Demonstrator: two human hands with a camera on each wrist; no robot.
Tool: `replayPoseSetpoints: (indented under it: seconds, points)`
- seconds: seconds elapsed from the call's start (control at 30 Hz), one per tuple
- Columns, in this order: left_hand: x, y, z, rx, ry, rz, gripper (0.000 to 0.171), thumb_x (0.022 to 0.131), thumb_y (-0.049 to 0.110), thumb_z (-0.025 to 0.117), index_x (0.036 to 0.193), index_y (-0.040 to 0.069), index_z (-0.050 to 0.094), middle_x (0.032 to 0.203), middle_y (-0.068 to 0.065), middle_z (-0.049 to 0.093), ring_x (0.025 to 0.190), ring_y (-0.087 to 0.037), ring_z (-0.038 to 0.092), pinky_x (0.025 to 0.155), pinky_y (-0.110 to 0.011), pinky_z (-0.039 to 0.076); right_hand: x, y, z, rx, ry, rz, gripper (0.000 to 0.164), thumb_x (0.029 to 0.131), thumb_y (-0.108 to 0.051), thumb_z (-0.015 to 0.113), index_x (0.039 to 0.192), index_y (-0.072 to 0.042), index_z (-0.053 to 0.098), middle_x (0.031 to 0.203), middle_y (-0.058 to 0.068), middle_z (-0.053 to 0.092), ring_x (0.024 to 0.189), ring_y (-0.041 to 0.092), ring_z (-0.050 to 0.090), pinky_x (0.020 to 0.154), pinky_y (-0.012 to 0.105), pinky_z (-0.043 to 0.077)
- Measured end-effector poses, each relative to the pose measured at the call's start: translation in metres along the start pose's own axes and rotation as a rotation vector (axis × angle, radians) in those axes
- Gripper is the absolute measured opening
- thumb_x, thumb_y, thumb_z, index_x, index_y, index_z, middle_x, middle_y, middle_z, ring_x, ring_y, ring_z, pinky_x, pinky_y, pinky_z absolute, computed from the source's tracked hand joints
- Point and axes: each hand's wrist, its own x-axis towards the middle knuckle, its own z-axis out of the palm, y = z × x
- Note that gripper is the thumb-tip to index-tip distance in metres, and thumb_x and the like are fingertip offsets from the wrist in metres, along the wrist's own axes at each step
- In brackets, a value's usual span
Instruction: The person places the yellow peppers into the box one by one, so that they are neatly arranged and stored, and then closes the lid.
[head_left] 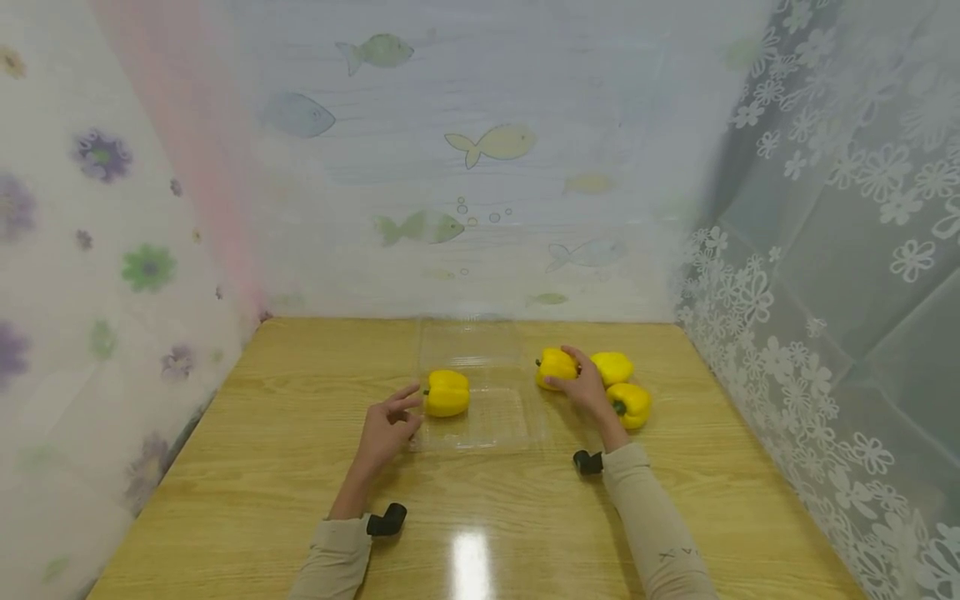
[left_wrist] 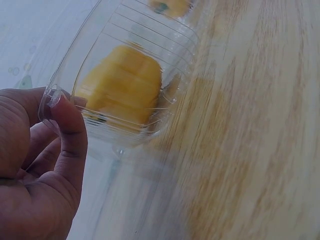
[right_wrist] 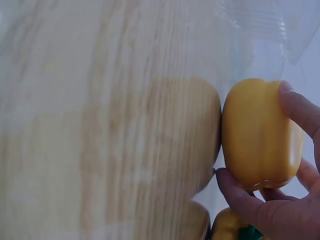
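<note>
My left hand (head_left: 386,429) pinches the near left rim of a clear plastic clamshell container (head_left: 498,421) between thumb and fingers, plain in the left wrist view. One yellow bell pepper (head_left: 447,393) lies in the container's left side, close to that hand. To the right of the container, my right hand (head_left: 585,385) grips a second yellow bell pepper (right_wrist: 260,135), thumb on one side and fingers round the other. Two more yellow bell peppers, one behind (head_left: 612,367) and one nearer (head_left: 632,405), lie just right of the right hand.
The container's clear lid (head_left: 468,342) lies open toward the back wall. A wood-grain table (head_left: 300,467) carries everything. Patterned curtains stand at the left (head_left: 142,217) and right (head_left: 840,275), and a fish-print sheet (head_left: 480,183) hangs behind. A black wrist mount sits on each sleeve.
</note>
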Motion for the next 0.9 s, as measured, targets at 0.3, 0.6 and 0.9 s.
replayPoseSetpoints:
  seconds: [0.3, 0.6, 0.9]
  points:
    - [-0.0002, 0.0001, 0.0000, -0.006, 0.007, -0.005, 0.032, 0.089, -0.006, 0.067, 0.121, -0.007, 0.070, 0.149, -0.010, 0.056, 0.071, -0.012, 0.060, 0.057, -0.020, 0.049, 0.0023, -0.0003, -0.0003, -0.065, -0.033, -0.032, 0.076, 0.096, -0.022, 0.073, 0.159, -0.008, 0.032, 0.163, 0.021, 0.030, 0.149, 0.041, 0.029, 0.120, 0.058, 0.025]
    - [-0.0022, -0.0004, 0.0007, 0.000, 0.012, -0.014, 0.032, 0.089, -0.006, 0.067, 0.121, -0.006, 0.071, 0.148, -0.008, 0.057, 0.070, -0.013, 0.060, 0.057, -0.021, 0.049, 0.0026, 0.0010, 0.0029, -0.122, -0.042, -0.051, 0.075, 0.097, -0.024, 0.071, 0.158, -0.006, 0.032, 0.162, 0.022, 0.032, 0.148, 0.042, 0.031, 0.120, 0.057, 0.027]
    - [-0.0023, 0.0006, 0.0009, 0.011, 0.015, -0.015, 0.033, 0.089, -0.005, 0.069, 0.121, -0.005, 0.071, 0.148, -0.008, 0.057, 0.074, -0.014, 0.060, 0.058, -0.021, 0.049, 0.0019, 0.0021, 0.0031, -0.135, -0.049, -0.080, 0.076, 0.096, -0.024, 0.072, 0.158, -0.005, 0.033, 0.161, 0.022, 0.034, 0.145, 0.042, 0.035, 0.117, 0.058, 0.031]
